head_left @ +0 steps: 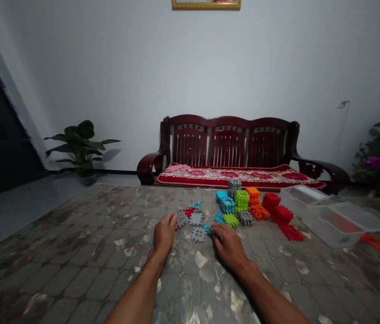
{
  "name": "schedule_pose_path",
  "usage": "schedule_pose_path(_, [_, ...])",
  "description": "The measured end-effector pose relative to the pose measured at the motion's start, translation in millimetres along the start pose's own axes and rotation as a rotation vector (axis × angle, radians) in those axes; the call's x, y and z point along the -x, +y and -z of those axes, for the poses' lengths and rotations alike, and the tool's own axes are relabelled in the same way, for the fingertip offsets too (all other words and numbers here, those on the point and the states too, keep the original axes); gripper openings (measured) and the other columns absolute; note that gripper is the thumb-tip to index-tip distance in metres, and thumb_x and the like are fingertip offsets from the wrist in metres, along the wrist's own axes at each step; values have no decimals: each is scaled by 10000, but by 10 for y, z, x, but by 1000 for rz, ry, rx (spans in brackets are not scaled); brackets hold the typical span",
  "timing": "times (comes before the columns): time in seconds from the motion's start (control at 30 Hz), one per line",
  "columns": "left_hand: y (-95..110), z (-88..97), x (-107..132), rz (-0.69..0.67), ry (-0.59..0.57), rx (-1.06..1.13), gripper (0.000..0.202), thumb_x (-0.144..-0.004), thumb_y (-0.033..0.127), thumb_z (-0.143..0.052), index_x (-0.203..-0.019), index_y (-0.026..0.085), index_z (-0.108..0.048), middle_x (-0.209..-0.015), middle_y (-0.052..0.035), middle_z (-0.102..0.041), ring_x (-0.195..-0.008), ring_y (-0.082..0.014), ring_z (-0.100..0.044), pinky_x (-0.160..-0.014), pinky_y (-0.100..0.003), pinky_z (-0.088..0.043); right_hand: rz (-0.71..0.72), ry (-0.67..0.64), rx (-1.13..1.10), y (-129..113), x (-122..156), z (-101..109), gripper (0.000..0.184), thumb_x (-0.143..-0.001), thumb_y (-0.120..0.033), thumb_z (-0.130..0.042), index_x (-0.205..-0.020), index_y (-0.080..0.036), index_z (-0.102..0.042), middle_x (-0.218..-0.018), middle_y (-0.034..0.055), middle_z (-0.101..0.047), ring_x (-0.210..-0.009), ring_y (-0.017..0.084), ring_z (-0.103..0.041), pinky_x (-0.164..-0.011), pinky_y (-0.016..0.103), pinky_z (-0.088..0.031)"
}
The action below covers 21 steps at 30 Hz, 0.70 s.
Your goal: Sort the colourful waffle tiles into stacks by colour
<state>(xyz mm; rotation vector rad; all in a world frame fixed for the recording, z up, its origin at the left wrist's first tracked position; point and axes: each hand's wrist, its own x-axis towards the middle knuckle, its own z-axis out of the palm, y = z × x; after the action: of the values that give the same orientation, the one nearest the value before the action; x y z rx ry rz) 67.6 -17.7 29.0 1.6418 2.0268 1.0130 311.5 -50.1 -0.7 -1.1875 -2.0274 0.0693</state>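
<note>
My left hand [164, 231] is low over the table with its fingers curled together, gripping the edge of a dark grey interlocking tile [181, 219] that appears tilted. My right hand [227, 242] is closed too, its fingertips pinching a small blue interlocking piece [206, 228]. Between the hands lie a light grey square tile [196, 218] and a grey tile with an openwork centre [198, 234]. Just beyond them are a red piece [187, 211] and a blue piece [195, 205]. The pinched edges are partly hidden by my fingers.
Right of centre stand stacks of blue [227, 205], green [242, 201], orange [259, 212] and red tiles [283, 215]. A clear plastic box [333, 227] is farther right, beside orange pieces [376, 243]. Behind the cloth-covered table [109, 252] is a wooden bench [228, 144].
</note>
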Motion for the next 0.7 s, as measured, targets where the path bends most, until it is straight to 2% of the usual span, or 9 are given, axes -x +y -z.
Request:
schedule_pose_path(0.07, [-20,-15,-47,15,-19,173,383,-930,362,-460,-1013,158,-773,-679,-27,-748,-723,-209,-718,-685,-251,-490,-16,21,-6,1,-1,-2,298,-886,-102,-515,-1064,-232,-715,-1086,70,-748,-1020,230,-671,-926,365,-524])
schedule_pose_path(0.17, [-6,-57,-74,-26,-85,340,398,-870,386,-485,-984,146,-781,-832,-39,-792,-817,-222,-728,-740,-277,-528,-34,55,-33,-9,-14,-11,299,-898,-139,-529,-1124,-234,-702,-1101,75,-745,-1038,235,-670,-935,377,-527])
schedule_pose_path(0.27, [31,-95,-47,-88,-210,452,435,-818,392,-528,-1083,142,-766,-1053,-70,-795,-958,-229,-714,-786,-294,-543,-30,80,-81,-38,-44,-45,369,-887,-158,-565,-1230,-240,-671,-1186,79,-732,-1103,240,-659,-976,392,-519])
schedule_pose_path(0.37, [59,-107,-2,-104,-354,578,547,-781,429,-571,-1221,134,-709,-1124,-96,-773,-914,-225,-706,-701,-293,-544,21,68,-132,-82,-86,-99,502,-852,-167,-620,-1348,-248,-607,-1304,81,-692,-1196,251,-628,-1043,428,-488])
schedule_pose_path(0.5, [69,-112,34,-112,-453,653,643,-761,437,-619,-1317,114,-632,-987,-81,-769,-795,-197,-681,-642,-271,-508,101,27,-162,-134,-136,-140,596,-824,-200,-684,-1406,-243,-562,-1405,98,-632,-1272,269,-583,-1086,465,-452])
schedule_pose_path(0.63, [59,-140,36,-122,-520,679,696,-738,459,-671,-1323,86,-610,-742,-14,-699,-674,-169,-630,-619,-260,-471,118,-12,-156,-207,-148,-99,433,-825,-201,-701,-1255,-236,-660,-1272,86,-704,-1175,259,-627,-1021,436,-480])
schedule_pose_path(0.7, [51,-159,31,-132,-541,685,706,-734,467,-688,-1327,92,-606,-712,2,-677,-652,-162,-617,-615,-257,-458,128,-6,-155,-262,-142,-63,384,-818,-207,-713,-1199,-237,-677,-1203,74,-725,-1114,250,-642,-985,415,-490])
